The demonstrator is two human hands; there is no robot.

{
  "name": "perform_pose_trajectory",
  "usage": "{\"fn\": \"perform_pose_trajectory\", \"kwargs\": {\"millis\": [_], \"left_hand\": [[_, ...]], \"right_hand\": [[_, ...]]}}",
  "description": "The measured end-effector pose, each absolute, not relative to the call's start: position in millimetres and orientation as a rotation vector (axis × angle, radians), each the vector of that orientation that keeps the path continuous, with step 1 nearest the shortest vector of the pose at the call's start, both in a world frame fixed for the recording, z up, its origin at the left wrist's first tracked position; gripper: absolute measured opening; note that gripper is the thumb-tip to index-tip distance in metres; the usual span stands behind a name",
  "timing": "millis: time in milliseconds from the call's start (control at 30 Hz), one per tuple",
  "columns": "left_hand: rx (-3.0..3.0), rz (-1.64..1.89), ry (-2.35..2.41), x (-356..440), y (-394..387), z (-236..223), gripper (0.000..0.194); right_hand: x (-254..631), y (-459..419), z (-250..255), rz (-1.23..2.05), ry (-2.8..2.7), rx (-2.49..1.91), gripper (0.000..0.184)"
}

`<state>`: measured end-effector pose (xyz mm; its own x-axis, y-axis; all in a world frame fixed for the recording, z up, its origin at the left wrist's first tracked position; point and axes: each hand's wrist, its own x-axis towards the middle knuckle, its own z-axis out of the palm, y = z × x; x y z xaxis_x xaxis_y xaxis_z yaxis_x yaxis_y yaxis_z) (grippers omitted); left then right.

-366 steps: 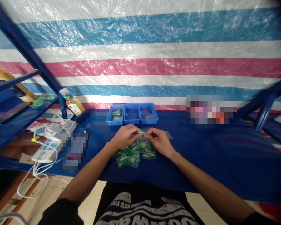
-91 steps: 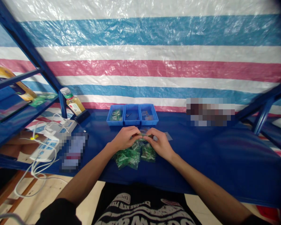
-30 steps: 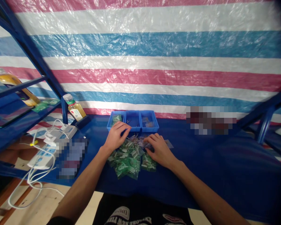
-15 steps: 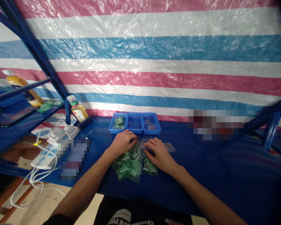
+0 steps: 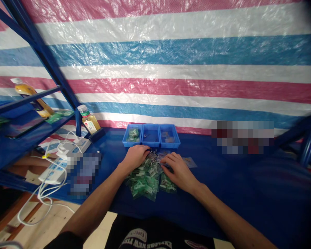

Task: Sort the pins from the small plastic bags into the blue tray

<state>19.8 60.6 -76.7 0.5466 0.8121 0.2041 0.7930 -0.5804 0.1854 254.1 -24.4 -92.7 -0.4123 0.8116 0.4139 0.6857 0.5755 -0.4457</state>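
Observation:
My left hand [image 5: 135, 157] rests at the left rim of a pile of small thin metal pieces [image 5: 152, 158], thumb and fingers a little apart, with nothing visible in it. From the other side my right hand [image 5: 178, 170] reaches in, fingers spread over clear plastic bags [image 5: 165, 154] whose contents I cannot make out. Below the metal pieces lies a heap of small green-tinted bags [image 5: 144, 186] with metal parts inside. A smaller group of green bags [image 5: 168, 183] sits under my right thumb. Beyond my right hand lies a flat clear bag [image 5: 189, 162].
Three joined blue bins stand behind the heap: the left bin [image 5: 124, 139] holds green bags, the middle bin [image 5: 150, 137] a few metal pieces, the right bin [image 5: 178, 139] small clear bags. At left are a power strip [image 5: 53, 169] with white cables, a blurred flat object [image 5: 85, 173] and a bottle [image 5: 89, 121].
Earlier both hands pinched a small green bag together over the heap. They have since parted and lowered to the metal pieces and clear bags. The view has tilted upward and shifted slightly left.

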Motion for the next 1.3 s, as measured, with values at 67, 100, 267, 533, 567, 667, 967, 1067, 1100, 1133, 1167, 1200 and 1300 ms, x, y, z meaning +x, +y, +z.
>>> {"fn": "perform_pose_trajectory", "kwargs": {"millis": [67,100,267,533,567,667,967,1067,1100,1133,1167,1200,1300], "left_hand": [[2.69,0.401,1.391,20.4,60.1,-75.0,0.025],[2.689,0.403,1.38,20.6,60.0,-74.4,0.026],[2.695,0.394,1.372,21.7,60.0,-75.1,0.029],[2.709,0.367,1.413,23.3,62.2,-78.5,0.033],[2.712,0.366,1.399,23.1,62.6,-78.5,0.032],[2.722,0.368,1.375,22.1,63.8,-78.7,0.028],[2.708,0.427,1.369,20.3,66.2,-79.7,0.018],[2.698,0.453,1.374,20.0,66.0,-78.9,0.016],[2.695,0.456,1.375,20.0,65.9,-78.6,0.016],[2.693,0.458,1.375,20.1,65.7,-78.5,0.015],[2.692,0.457,1.375,20.3,65.5,-78.4,0.015],[2.693,0.455,1.38,20.5,65.2,-78.3,0.014],[2.697,0.439,1.409,21.4,64.2,-77.8,0.014]], "right_hand": [[253.3,-25.3,-91.6,0.267,-2.22,-1.194,0.009],[253.0,-25.7,-91.0,0.263,-2.222,-1.198,0.009],[252.7,-26.5,-89.5,0.259,-2.23,-1.208,0.009],[252.8,-27.7,-86.4,0.258,-2.242,-1.211,0.009],[252.7,-27.9,-86.2,0.259,-2.243,-1.213,0.009],[252.5,-28.1,-86.4,0.256,-2.247,-1.21,0.008],[253.1,-27.9,-85.6,0.223,-2.261,-1.201,0.009],[253.2,-28.3,-85.1,0.232,-2.266,-1.202,0.009],[253.1,-28.5,-84.8,0.235,-2.266,-1.206,0.009],[253.0,-28.8,-84.5,0.238,-2.265,-1.211,0.009],[252.9,-29.2,-84.0,0.24,-2.265,-1.214,0.008],[252.7,-29.5,-83.5,0.243,-2.265,-1.217,0.008],[252.2,-30.1,-81.9,0.246,-2.269,-1.223,0.008]]}}
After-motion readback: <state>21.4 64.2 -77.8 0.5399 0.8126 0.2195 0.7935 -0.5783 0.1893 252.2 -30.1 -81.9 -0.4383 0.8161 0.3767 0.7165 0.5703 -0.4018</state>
